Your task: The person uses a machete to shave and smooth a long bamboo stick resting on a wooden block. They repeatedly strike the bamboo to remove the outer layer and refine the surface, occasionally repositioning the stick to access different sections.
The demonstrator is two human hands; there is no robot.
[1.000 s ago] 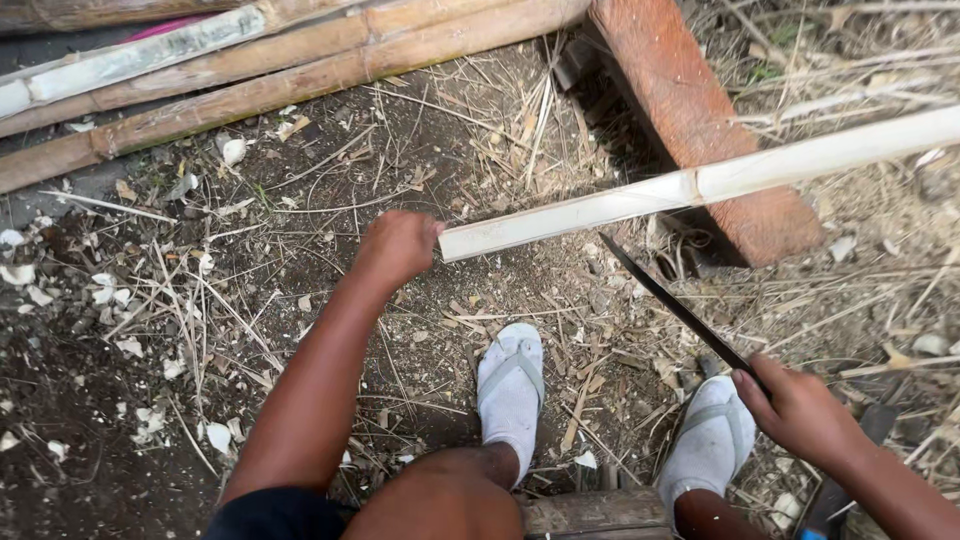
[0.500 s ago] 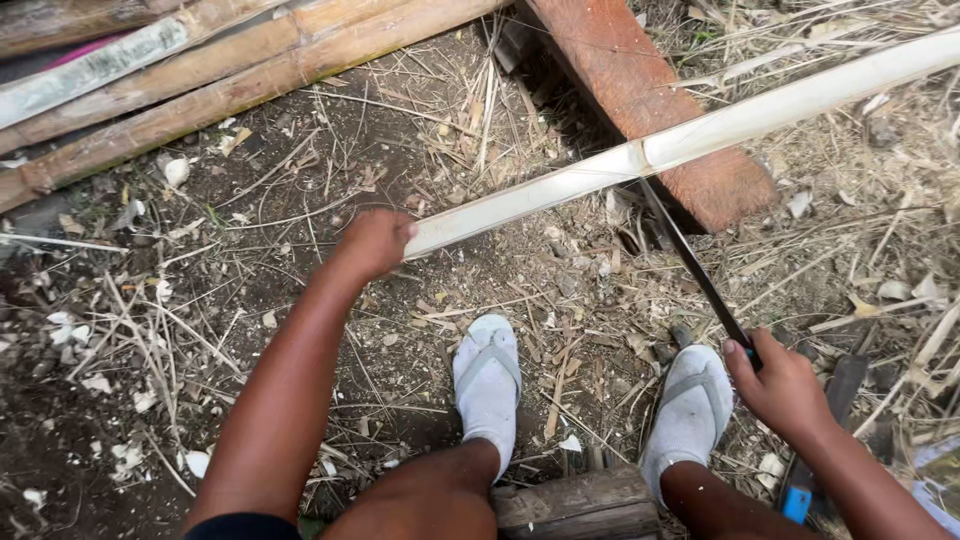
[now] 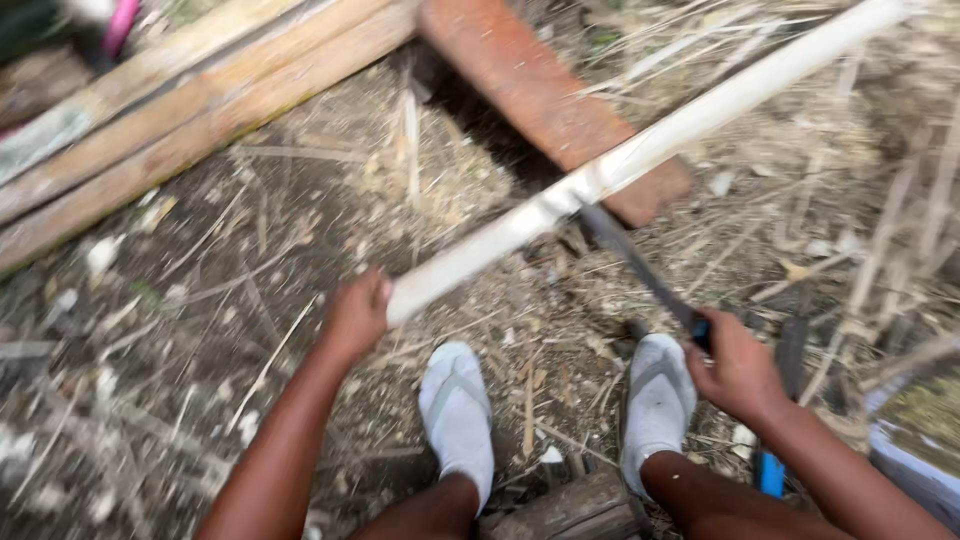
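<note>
— What are the fingers (image 3: 378, 292) doing?

— The left hand (image 3: 355, 315) is wrapped tight around the near end of a pale pole (image 3: 640, 155), thumb side up. The right hand (image 3: 738, 365) is closed round the handle of a long dark blade (image 3: 640, 265).

— Where does the pole lie?

— It runs from the left hand out toward two o'clock, crossing a reddish beam (image 3: 545, 100) that props it off the ground. I judge the left hand grips the free end to hold it steady.

— And the blade?

— It slants from the right hand toward eleven o'clock, and its tip meets the pole at a darker ring, right beside the beam. That places the edge where the pole is best supported, I think.

— What lies around?

— Two feet in white sandals (image 3: 458, 415) are planted between the hands at six o'clock. Dry stalks and chips litter the dirt (image 3: 200, 330). Long planks (image 3: 200, 110) lie at ten o'clock. The view is blurred, so finer detail is lost.
</note>
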